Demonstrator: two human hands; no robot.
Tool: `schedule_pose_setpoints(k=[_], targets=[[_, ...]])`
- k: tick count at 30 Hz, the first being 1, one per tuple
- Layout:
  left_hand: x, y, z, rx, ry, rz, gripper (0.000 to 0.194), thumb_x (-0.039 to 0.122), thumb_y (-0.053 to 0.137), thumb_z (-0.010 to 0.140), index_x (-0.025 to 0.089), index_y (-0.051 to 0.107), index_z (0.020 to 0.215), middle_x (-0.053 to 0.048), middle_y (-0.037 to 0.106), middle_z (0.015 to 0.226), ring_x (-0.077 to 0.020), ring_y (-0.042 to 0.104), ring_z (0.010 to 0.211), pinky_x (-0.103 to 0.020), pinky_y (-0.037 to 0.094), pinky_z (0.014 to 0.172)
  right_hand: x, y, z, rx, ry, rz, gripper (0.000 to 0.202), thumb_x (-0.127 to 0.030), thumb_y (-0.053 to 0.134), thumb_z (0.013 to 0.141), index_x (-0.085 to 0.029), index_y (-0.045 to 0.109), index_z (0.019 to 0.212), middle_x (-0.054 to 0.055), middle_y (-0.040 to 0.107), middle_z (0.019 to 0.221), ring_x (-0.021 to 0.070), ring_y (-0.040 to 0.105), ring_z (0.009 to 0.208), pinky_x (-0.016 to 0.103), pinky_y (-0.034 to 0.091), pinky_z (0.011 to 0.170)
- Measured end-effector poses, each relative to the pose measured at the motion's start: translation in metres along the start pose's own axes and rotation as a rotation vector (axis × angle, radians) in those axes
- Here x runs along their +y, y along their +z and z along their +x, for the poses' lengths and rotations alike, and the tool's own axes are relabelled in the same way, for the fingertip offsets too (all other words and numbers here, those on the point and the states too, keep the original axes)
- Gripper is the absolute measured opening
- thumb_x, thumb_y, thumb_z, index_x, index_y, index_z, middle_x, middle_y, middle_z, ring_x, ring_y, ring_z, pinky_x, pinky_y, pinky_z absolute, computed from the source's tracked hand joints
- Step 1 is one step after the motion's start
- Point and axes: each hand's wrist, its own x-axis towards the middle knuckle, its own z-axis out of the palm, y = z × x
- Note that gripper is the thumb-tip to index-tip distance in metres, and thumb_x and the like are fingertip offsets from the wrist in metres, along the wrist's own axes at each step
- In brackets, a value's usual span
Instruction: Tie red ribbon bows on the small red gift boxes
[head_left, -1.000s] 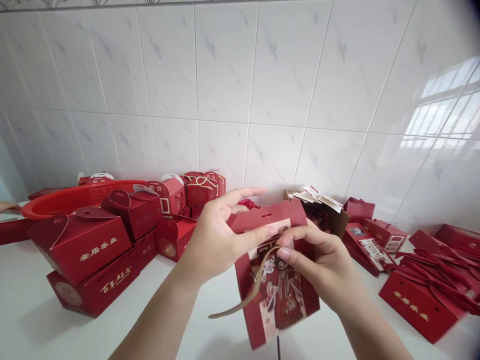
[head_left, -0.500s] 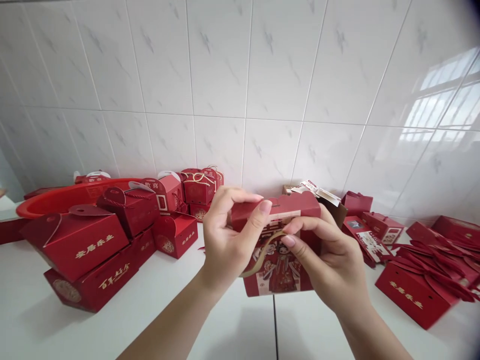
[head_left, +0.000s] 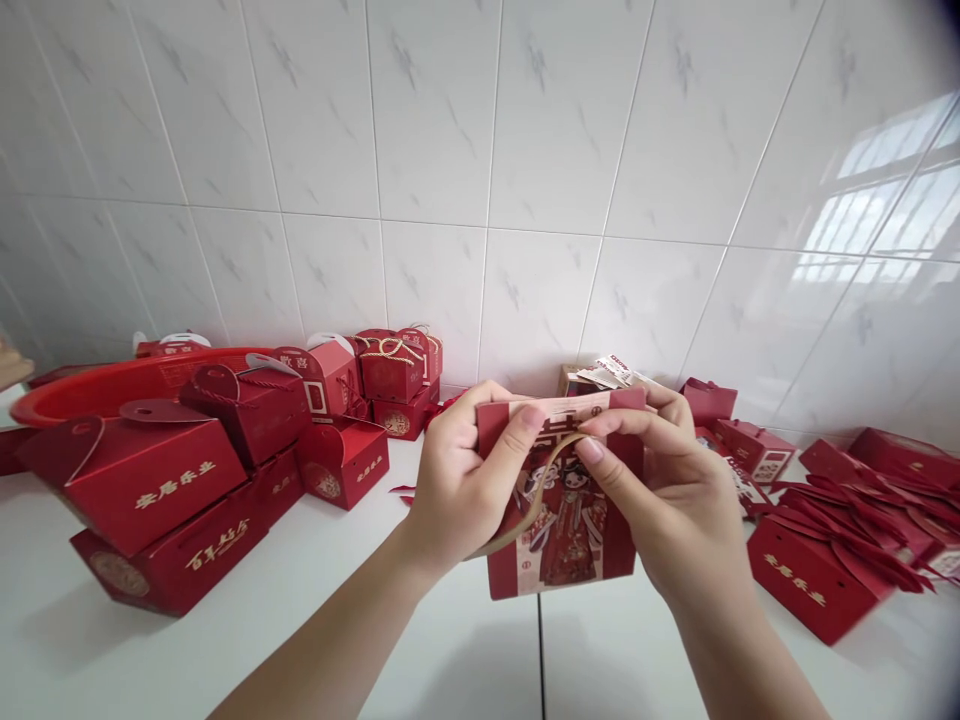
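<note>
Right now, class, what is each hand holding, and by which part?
The left hand grips the red printed carton by its upper left; the right hand pinches the tan strip by its upper end.

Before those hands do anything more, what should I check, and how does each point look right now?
1. Left hand steadying the red printed box: ok, thumb on its front.
2. Right hand gripping the tan strip: ok, pinched between thumb and index finger.
3. Strip's far end free: cannot tell, it runs down to the left wrist.
4. Back of the printed box sound: cannot tell, it faces away.
5. Stacked boxes clear of the hands: ok, a gap shows.
</note>
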Motion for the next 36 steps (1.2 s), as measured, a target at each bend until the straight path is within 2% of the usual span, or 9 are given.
schedule_pose_setpoints(k=[6, 13, 19, 21, 23, 25, 29, 33, 36], targets=[[-0.001, -0.001, -0.001, 0.005, 0.038, 0.086, 0.015, 0.031, 0.054, 0.088, 0.019, 0.063, 0.085, -0.001, 0.066, 0.07, -0.0143, 0.06, 0.066, -0.025, 0.046, 0.058, 0.001, -0.004, 0.001, -0.052, 0.004, 0.055, 0.005, -0.028, 0.069, 0.077, -0.026, 0.068, 0.081, 0.006, 0.046, 0.13, 0.0274, 0.033, 0.132, 0.049, 0.038, 0.102], [0.002, 0.002, -0.004, -0.026, 0.124, 0.104, 0.011, 0.025, 0.054, 0.088, 0.02, 0.064, 0.089, -0.003, 0.072, 0.085, -0.0171, 0.065, 0.08, -0.03, 0.051, 0.075, 0.001, -0.002, 0.0, -0.083, -0.109, 0.029, 0.005, -0.022, 0.069, 0.077, -0.026, 0.069, 0.081, 0.006, 0.061, 0.103, 0.0252, 0.048, 0.119, 0.048, 0.04, 0.101], [0.003, 0.002, -0.006, -0.048, 0.139, 0.103, 0.009, 0.022, 0.054, 0.088, 0.02, 0.063, 0.089, -0.003, 0.07, 0.084, -0.0177, 0.065, 0.082, -0.031, 0.051, 0.077, -0.002, -0.001, -0.002, -0.039, -0.133, 0.008, 0.007, -0.019, 0.068, 0.077, -0.025, 0.07, 0.08, 0.007, 0.059, 0.104, 0.0258, 0.05, 0.116, 0.046, 0.045, 0.095], [0.003, 0.002, -0.007, -0.041, 0.174, 0.132, 0.009, 0.02, 0.055, 0.087, 0.02, 0.063, 0.089, -0.003, 0.07, 0.085, -0.0176, 0.064, 0.083, -0.032, 0.05, 0.079, -0.003, -0.001, -0.002, 0.034, -0.16, 0.021, 0.015, -0.017, 0.068, 0.077, -0.027, 0.069, 0.088, 0.006, 0.058, 0.108, 0.0246, 0.052, 0.113, 0.044, 0.046, 0.094], [0.002, 0.004, -0.008, -0.041, 0.212, 0.147, 0.009, 0.019, 0.056, 0.086, 0.021, 0.064, 0.09, -0.003, 0.069, 0.087, -0.0177, 0.063, 0.085, -0.033, 0.049, 0.081, -0.003, -0.002, -0.002, 0.077, -0.138, 0.074, 0.038, -0.017, 0.069, 0.076, -0.03, 0.061, 0.111, 0.006, 0.056, 0.115, 0.0229, 0.056, 0.106, 0.042, 0.05, 0.089], [0.002, 0.005, -0.009, -0.052, 0.23, 0.112, 0.009, 0.02, 0.055, 0.086, 0.021, 0.063, 0.09, -0.003, 0.069, 0.09, -0.0179, 0.063, 0.086, -0.033, 0.049, 0.081, -0.001, -0.005, 0.0, 0.021, -0.048, 0.144, 0.054, -0.021, 0.071, 0.074, -0.031, 0.049, 0.123, 0.007, 0.057, 0.116, 0.0215, 0.061, 0.096, 0.039, 0.054, 0.08], [0.005, 0.002, -0.004, -0.107, 0.041, 0.048, 0.011, 0.029, 0.054, 0.088, 0.021, 0.06, 0.093, -0.004, 0.068, 0.092, -0.0183, 0.064, 0.087, -0.029, 0.051, 0.075, 0.005, -0.01, 0.004, -0.111, 0.189, 0.268, 0.022, -0.032, 0.071, 0.075, -0.022, 0.056, 0.086, 0.002, 0.062, 0.076, 0.0158, 0.06, 0.066, 0.028, 0.052, 0.057], [0.01, -0.015, 0.005, -0.103, -0.145, 0.07, 0.021, 0.042, 0.052, 0.087, 0.022, 0.054, 0.094, -0.004, 0.064, 0.091, -0.0174, 0.062, 0.083, -0.027, 0.051, 0.069, 0.008, -0.013, 0.007, 0.053, 0.226, 0.287, 0.026, -0.035, 0.073, 0.073, -0.021, 0.05, 0.076, -0.003, 0.056, 0.063, 0.0115, 0.052, 0.053, 0.024, 0.047, 0.048], [0.011, -0.027, 0.007, -0.278, -0.207, 0.178, 0.023, 0.043, 0.056, 0.084, 0.022, 0.054, 0.092, -0.004, 0.062, 0.084, -0.0172, 0.061, 0.076, -0.026, 0.05, 0.061, 0.008, -0.015, 0.01, 0.117, 0.2, 0.27, 0.027, -0.035, 0.073, 0.072, -0.022, 0.051, 0.077, -0.003, 0.056, 0.064, 0.0122, 0.053, 0.055, 0.025, 0.048, 0.05]])
